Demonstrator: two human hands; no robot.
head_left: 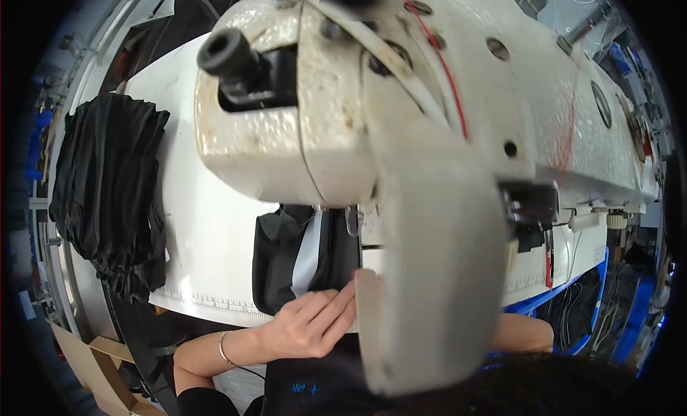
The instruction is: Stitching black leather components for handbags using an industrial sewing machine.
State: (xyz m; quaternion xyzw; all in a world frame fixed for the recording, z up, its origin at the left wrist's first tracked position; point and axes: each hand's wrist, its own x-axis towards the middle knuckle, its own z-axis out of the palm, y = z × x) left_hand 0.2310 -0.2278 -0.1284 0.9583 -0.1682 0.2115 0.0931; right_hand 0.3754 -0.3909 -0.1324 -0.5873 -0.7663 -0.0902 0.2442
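Note:
My left hand [309, 326] is at the near edge of a black fabric piece [275, 273] with a pale grey strip [308, 251] running along it. Its fingers are bent and pressed together, pointing up and right. Their tips reach the blurred pale guard [436, 273] of a sewing machine [458, 79], so whatever they pinch is hidden. The fabric lies flat on the white table under the machine's head. Of my right arm only the forearm [526, 334] shows at the lower right; that hand is concealed behind the guard.
A bundle of gathered black fabric [111, 194] lies on the left of the white table [207, 251], which has a ruler scale along its near edge. Red thread [451, 72] runs down the machine. A blue bin [597, 301] with black items stands right; an open cardboard box [93, 366] is lower left.

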